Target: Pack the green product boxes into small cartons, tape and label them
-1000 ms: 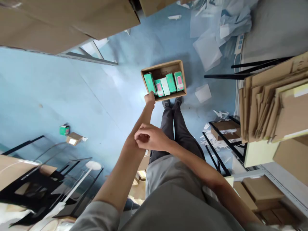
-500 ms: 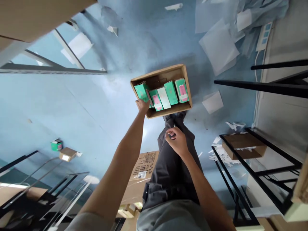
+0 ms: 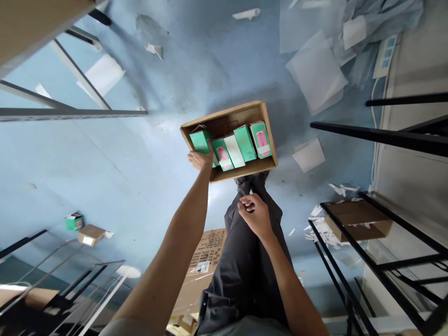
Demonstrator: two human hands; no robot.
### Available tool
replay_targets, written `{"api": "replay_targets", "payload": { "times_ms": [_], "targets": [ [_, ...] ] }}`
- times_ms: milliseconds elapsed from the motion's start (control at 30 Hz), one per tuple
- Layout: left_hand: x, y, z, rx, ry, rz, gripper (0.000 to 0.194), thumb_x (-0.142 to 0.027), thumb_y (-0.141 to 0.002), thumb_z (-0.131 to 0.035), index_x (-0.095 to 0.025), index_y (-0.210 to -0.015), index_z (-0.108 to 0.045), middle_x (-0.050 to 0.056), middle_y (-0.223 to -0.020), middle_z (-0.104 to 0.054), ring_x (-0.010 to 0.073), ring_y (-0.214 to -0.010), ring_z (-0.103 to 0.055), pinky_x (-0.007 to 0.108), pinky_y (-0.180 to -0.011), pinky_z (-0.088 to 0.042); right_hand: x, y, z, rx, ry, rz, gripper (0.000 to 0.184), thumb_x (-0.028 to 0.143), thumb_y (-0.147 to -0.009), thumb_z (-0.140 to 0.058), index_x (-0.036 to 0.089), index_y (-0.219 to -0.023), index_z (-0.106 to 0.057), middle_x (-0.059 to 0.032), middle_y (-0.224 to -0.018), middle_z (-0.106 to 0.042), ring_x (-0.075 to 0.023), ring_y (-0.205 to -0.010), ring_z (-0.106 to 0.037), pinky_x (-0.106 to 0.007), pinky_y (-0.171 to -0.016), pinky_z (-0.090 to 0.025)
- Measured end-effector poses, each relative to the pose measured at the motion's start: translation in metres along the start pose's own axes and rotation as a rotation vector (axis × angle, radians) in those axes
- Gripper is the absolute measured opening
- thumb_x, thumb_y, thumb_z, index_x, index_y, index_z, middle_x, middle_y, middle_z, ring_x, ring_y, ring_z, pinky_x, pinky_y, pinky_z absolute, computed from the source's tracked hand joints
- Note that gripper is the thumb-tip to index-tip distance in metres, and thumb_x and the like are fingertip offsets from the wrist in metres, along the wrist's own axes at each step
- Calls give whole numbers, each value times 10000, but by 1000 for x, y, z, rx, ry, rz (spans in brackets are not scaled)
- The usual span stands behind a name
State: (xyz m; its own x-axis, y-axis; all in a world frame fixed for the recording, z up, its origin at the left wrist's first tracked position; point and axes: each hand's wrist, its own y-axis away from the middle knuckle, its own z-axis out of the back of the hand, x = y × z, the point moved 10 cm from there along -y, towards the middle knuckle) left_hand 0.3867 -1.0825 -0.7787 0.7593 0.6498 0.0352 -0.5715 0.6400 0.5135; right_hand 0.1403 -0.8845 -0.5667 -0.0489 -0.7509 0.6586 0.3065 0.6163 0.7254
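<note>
An open cardboard carton (image 3: 227, 176) sits on the floor just beyond my feet, turned slightly. Inside it, several small boxes stand in a slanted row: a green box (image 3: 200, 141) at the left end, a white box (image 3: 234, 150) in the middle, and a green box with a pink picture (image 3: 262, 140) at the right end. My left hand (image 3: 201, 160) grips the carton's left wall near its front corner, thumb inside against the left green box, fingers outside. My right hand (image 3: 257, 215) hovers above my legs, its fingers loosely curled with nothing visible in them.
Black metal frames (image 3: 378, 135) stand on the right, near a carton with paper scraps (image 3: 360, 217). Loose sheets (image 3: 317, 74) lie on the blue floor. A grey frame (image 3: 80, 77) is upper left; a printed carton (image 3: 205, 261) lies beside my legs.
The whole view has shifted slightly, with the floor and carton now a little lower and further left. My left thumb reaches further up along the green box. My right hand stays curled.
</note>
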Motion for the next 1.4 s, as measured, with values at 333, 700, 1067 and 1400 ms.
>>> {"api": "replay_targets", "payload": {
  "times_ms": [333, 700, 1067, 1400],
  "targets": [
    [25, 96, 66, 309, 382, -32, 587, -331, -722, -993, -207, -1111, -572, 78, -1111, -685, 275, -1113, -718, 374, -914, -597, 74, 20, 31, -112, 22, 160, 154, 387, -919, -733, 276, -1023, -755, -64, -1074, -793, -242, -963, -739, -385, -866, -645],
    [33, 341, 215, 1170, 805, -247, 836, -326, -605, -1070, -310, -1288, -588, 42, -1322, -686, 262, -1086, -765, 349, -733, -686, 171, 119, 152, -332, -278, 247, 689, 663, -849, -841, 283, -1409, -714, -129, -1588, -683, -327, -1462, -655, -529, -1211, -579],
    [41, 529, 313, 1488, 381, -646, 918, -253, -637, -1070, -323, -1450, -650, 102, -1376, -738, 313, -1246, -750, 420, -967, -672, 162, 353, 237, -368, -530, 497, 592, 782, -798, -887, 266, -1086, -845, -77, -1271, -858, -297, -1181, -819, -513, -1118, -662],
    [154, 771, 230, 1664, -178, -1045, 910, -310, -664, -1081, -323, -1473, -665, 115, -1465, -733, 343, -1348, -716, 425, -1051, -639, -64, 634, 291, -970, -785, 536, 537, 727, -873, -859, 265, -1146, -831, -119, -1510, -748, -291, -1276, -791, -469, -1089, -670]
  ]
}}
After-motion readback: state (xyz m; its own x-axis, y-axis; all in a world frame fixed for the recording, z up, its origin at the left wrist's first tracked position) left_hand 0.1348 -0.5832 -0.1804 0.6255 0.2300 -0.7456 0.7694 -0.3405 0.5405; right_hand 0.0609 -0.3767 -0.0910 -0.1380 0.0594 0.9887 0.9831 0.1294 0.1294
